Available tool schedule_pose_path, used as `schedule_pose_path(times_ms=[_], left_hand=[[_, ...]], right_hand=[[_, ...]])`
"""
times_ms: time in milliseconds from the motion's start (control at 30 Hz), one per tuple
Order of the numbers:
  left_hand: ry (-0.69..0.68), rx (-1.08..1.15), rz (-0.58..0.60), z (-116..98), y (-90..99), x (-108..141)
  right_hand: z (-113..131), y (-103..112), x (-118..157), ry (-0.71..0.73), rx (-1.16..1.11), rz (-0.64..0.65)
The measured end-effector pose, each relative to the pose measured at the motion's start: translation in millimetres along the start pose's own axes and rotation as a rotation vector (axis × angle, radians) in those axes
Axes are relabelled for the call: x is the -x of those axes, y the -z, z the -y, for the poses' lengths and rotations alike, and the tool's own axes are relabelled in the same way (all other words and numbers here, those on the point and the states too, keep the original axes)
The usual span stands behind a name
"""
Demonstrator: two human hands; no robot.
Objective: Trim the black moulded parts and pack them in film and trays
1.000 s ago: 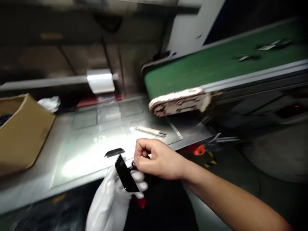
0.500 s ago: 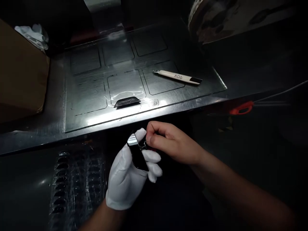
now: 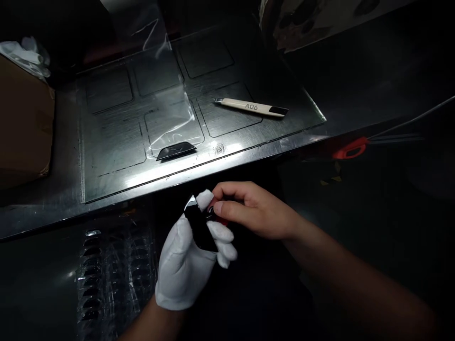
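Just off a brushed-metal bench (image 3: 67,156), a bare right hand (image 3: 254,213) and white-gloved left hand (image 3: 186,265) work on a glossy black plate (image 3: 199,229), seemingly unfinished; the left clamps it. A dark trapezoidal piece (image 3: 177,150) lies untouched on the bench. The right pinches a small black ring-like fitting (image 3: 210,211) beside the plate.

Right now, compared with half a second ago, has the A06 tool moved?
No, neither way: the A06 tool lies over the same outlined square.

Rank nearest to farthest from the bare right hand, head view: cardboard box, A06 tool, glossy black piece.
1. Glossy black piece: in the gloved left hand.
2. A06 tool: ahead, on the worktop.
3. Cardboard box: at the view's left edge.
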State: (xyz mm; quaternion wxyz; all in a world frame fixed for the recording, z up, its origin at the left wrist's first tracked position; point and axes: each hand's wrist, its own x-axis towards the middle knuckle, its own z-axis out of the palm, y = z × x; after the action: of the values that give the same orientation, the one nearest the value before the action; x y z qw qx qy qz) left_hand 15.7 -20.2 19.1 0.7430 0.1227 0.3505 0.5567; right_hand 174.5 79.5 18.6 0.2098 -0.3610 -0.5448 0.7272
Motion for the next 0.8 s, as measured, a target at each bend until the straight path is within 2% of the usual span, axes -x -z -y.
schedule_pose_path(times_ms=[233,333,433,533,667,733,800], left_hand=[[-0.041,-0.058,0.079,3.7,9.2,4.9],[-0.068,-0.075,0.125,4.0,10.8,3.3],[-0.047,0.007,0.171,4.9,15.6,-2.6],[0.04,0.099,0.155,3.3,22.5,-8.8],[0.031,0.106,0.117,-5.3,25.7,-10.8],[0.008,0.101,0.119,-9.3,25.1,-10.6],[0.0,0.076,0.149,-10.8,25.0,-11.2]], right_hand=[[0.9,3.7,3.5,0.029,0.022,0.089],[1.7,2.2,4.8,0.053,0.012,0.098],[2.6,-0.4,5.8,0.126,-0.009,0.076],[2.6,-0.7,5.5,0.334,0.127,-0.031],[-2.2,4.5,1.6,0.747,0.571,-0.137],[-5.7,7.0,-0.2,0.814,0.715,-0.13],[-8.1,8.2,-0.5,0.819,0.764,-0.121]])
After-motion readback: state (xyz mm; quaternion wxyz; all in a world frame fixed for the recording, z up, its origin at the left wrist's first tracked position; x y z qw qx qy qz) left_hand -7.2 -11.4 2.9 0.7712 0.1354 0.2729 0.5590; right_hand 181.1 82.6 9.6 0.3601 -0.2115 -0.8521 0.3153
